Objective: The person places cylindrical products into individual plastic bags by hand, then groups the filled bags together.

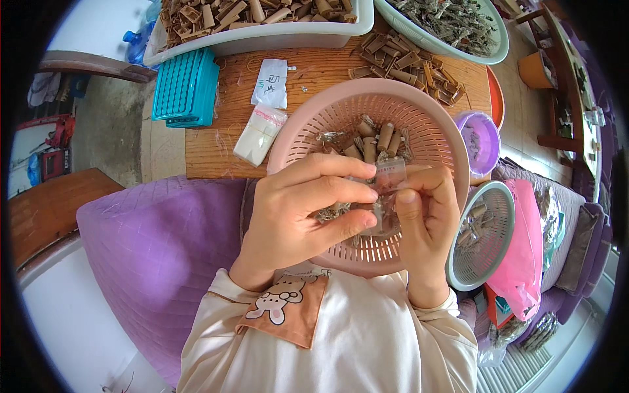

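Both my hands are closed on a small clear plastic bag (pixel 391 171) above the pink basket. My left hand (pixel 298 209) comes from the left, its thumb and fingertips against the bag's left side. From the right, my right hand (pixel 429 219) pinches the other side between thumb and bent forefinger. What the bag holds, if anything, I cannot make out. Under my hands stands the round pink plastic basket (pixel 380 92), with slotted walls. Brown tube-shaped pieces (pixel 385 137) and crinkled clear wrapped bits lie in it, partly hidden by my fingers.
A white tub (pixel 275 38) of brown pieces and a pale green basket (pixel 501 46) stand at the back. Loose brown pieces (pixel 409 65) lie before them. Teal crates (pixel 185 88) and a pack of clear bags (pixel 260 134) are left; a purple bowl (pixel 488 164) and grey-green basket (pixel 452 272) right.
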The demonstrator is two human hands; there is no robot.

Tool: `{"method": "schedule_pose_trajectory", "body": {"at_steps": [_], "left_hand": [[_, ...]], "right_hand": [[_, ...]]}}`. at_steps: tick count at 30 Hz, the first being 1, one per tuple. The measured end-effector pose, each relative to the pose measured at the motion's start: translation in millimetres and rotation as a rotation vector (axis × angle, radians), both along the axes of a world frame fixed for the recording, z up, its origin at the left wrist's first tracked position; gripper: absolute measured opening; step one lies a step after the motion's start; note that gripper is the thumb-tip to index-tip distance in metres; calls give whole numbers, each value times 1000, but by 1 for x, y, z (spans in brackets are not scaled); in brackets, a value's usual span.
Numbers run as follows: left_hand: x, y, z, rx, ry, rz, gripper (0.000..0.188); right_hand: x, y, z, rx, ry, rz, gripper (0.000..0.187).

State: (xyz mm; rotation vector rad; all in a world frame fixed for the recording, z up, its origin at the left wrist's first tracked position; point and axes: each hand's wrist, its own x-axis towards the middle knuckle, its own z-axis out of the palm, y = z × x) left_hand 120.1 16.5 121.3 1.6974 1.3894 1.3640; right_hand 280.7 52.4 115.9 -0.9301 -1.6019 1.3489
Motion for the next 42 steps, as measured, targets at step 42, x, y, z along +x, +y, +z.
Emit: {"method": "schedule_pose_trajectory", "body": {"at_steps": [42], "left_hand": [[-4,14,-26,-73,-600,82,13]], "right_hand": [[1,4,-1,-327,265,-97,15]]}}
